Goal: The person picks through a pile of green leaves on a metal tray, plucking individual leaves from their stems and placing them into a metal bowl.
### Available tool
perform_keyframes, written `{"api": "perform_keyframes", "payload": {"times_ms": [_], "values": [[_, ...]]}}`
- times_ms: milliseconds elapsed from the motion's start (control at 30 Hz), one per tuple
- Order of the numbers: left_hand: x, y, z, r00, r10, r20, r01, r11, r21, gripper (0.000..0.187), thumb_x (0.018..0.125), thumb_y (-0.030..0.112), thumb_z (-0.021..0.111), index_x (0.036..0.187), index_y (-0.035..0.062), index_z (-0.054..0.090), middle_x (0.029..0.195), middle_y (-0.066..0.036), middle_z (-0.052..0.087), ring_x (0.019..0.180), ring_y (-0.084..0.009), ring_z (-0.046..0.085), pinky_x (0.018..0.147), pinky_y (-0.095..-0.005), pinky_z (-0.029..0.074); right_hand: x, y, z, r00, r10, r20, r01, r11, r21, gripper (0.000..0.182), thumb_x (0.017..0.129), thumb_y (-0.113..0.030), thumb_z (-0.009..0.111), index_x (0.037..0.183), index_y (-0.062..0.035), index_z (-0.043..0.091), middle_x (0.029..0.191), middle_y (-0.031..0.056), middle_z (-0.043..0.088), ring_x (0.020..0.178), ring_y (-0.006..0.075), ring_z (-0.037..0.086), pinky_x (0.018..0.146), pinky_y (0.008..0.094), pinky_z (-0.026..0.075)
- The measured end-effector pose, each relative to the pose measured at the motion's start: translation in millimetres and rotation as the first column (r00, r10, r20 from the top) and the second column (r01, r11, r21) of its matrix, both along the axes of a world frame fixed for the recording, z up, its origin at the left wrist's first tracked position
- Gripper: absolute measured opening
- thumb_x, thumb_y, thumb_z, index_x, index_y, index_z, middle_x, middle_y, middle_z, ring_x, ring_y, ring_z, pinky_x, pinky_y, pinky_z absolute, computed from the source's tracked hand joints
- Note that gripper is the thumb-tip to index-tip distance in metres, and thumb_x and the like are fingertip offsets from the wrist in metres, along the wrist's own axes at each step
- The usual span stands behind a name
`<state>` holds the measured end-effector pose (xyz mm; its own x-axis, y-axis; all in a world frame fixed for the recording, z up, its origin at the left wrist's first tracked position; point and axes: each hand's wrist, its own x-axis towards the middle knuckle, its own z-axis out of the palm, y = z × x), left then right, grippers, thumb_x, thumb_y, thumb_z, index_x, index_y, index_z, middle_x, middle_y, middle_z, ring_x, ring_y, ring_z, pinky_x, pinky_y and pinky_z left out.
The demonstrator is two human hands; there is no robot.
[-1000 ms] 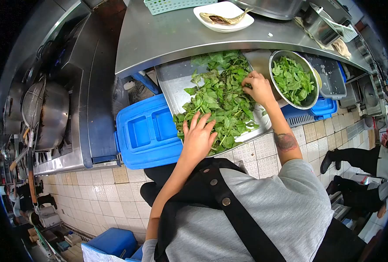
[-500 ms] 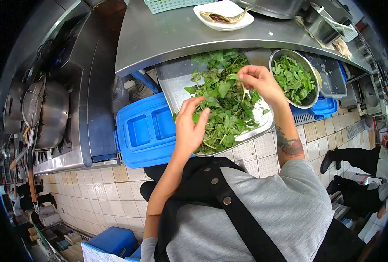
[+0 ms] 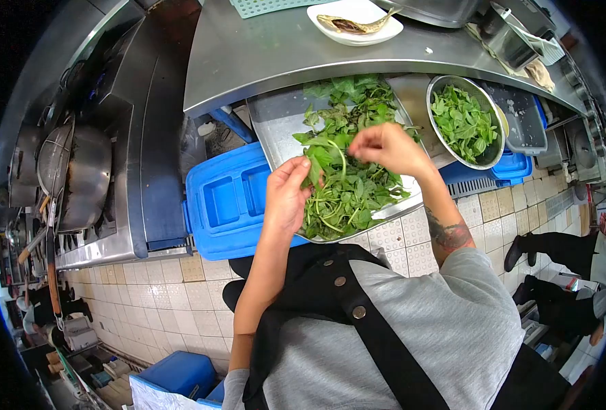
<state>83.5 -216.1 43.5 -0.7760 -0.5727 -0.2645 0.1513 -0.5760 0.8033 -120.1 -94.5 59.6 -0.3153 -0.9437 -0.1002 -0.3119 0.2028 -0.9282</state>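
Observation:
Leafy green stems (image 3: 349, 199) lie heaped in a metal tray (image 3: 273, 130) in front of me. At the heap's left side, my left hand (image 3: 289, 193) pinches a leafy sprig (image 3: 325, 157) between thumb and fingers. My right hand (image 3: 389, 149) hovers over the middle of the heap, just right of the sprig; its fingers are drawn together and blurred, and whatever they hold is too small to tell. To the right of the tray, a round metal bowl (image 3: 498, 145) contains picked green leaves (image 3: 463, 121).
A steel counter (image 3: 262, 58) runs behind the tray, bearing a white dish (image 3: 357, 39) with a fish (image 3: 350, 26). A blue lid (image 3: 204, 232) sits left of the tray. Woks and a stove (image 3: 129, 137) stand far left. People's dark-clad legs (image 3: 555, 253) show at right.
My left hand has closed on a sprig, where it was open before. My right hand has moved slightly left and down, away from the sprig it held up. The view has shifted slightly.

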Motion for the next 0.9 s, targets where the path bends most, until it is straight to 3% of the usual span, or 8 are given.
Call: {"api": "perform_keyframes", "payload": {"times_ms": [100,200,300,333,400,467,767,900], "values": [[6,-7,-5,0.998,-0.003,-0.069,0.011,0.994,0.113,0.015,0.094,0.019,0.060,0.101,0.0051,0.060,0.088,-0.006,0.064,0.078,-0.0170,0.059,0.074,-0.0348,0.051,10,-1,1,0.994,0.079,-0.078,-0.072,0.993,0.090,0.022,0.080,-0.008,0.068,0.100,-0.0002,0.068,0.089,0.0107,0.071,0.081,0.0151,0.067,0.075,0.0273,0.052],[8,-7,-5,0.991,-0.016,-0.136,0.044,0.978,0.205,0.017,0.094,0.020,0.059,0.103,0.0054,0.060,0.087,-0.006,0.064,0.077,-0.0166,0.060,0.074,-0.0342,0.051,22,-3,2,0.990,0.038,-0.138,-0.049,0.996,-0.077,0.029,0.081,-0.012,0.070,0.108,-0.0002,0.066,0.098,0.0104,0.070,0.086,0.0146,0.066,0.078,0.0280,0.052],[9,-4,-11,0.983,-0.077,-0.168,0.115,0.966,0.231,0.016,0.096,0.021,0.055,0.105,0.0072,0.058,0.087,-0.005,0.063,0.078,-0.0174,0.059,0.075,-0.0367,0.051,34,-12,-2,0.928,0.093,0.359,-0.015,0.976,-0.216,0.035,0.084,-0.016,0.071,0.114,0.0013,0.063,0.104,0.0087,0.067,0.091,0.0134,0.064,0.081,0.0278,0.052],[8,-1,-12,0.984,-0.088,-0.155,0.122,0.966,0.227,0.017,0.096,0.021,0.055,0.106,0.0070,0.058,0.087,-0.005,0.063,0.078,-0.0174,0.059,0.075,-0.0369,0.051,40,-16,-1,0.890,0.071,0.450,0.026,0.978,-0.207,0.028,0.088,-0.018,0.069,0.107,0.0026,0.065,0.094,0.0044,0.067,0.084,0.0096,0.063,0.074,0.0247,0.051],[4,12,-7,0.991,-0.099,-0.089,0.117,0.967,0.227,0.021,0.097,0.023,0.055,0.109,0.0063,0.057,0.080,-0.001,0.058,0.075,-0.0150,0.056,0.076,-0.0371,0.050,40,-22,-4,0.891,0.025,0.453,0.051,0.986,-0.156,0.025,0.088,-0.019,0.069,0.102,0.0006,0.066,0.086,0.0014,0.066,0.079,0.0069,0.060,0.071,0.0230,0.048],[5,17,-17,0.966,-0.153,-0.210,0.217,0.921,0.323,0.019,0.096,0.022,0.056,0.107,0.0059,0.059,0.078,-0.002,0.059,0.072,-0.0140,0.056,0.076,-0.0363,0.050,44,-28,-4,0.870,-0.007,0.493,0.101,0.981,-0.164,0.019,0.089,-0.021,0.068,0.092,-0.0020,0.067,0.074,-0.0023,0.063,0.069,0.0048,0.057,0.062,0.0209,0.044],[13,15,-30,0.833,-0.118,-0.540,0.444,0.725,0.527,0.027,0.102,0.027,0.042,0.111,0.0062,0.057,0.065,0.004,0.040,0.065,-0.0117,0.043,0.083,-0.0362,0.046,37,-22,0,0.746,-0.095,0.660,0.192,0.978,-0.077,0.016,0.091,-0.023,0.066,0.089,-0.0071,0.064,0.075,-0.0039,0.061,0.063,0.0049,0.059,0.059,0.0190,0.050],[12,17,-32,0.751,-0.120,-0.650,0.531,0.694,0.485,0.028,0.102,0.028,0.041,0.112,0.0070,0.057,0.065,0.004,0.039,0.065,-0.0116,0.042,0.085,-0.0365,0.045,35,-22,-3,0.858,-0.101,0.504,0.148,0.987,-0.055,0.017,0.092,-0.024,0.065,0.089,-0.0072,0.064,0.084,-0.0025,0.062,0.066,0.0060,0.060,0.064,0.0221,0.053]]}}
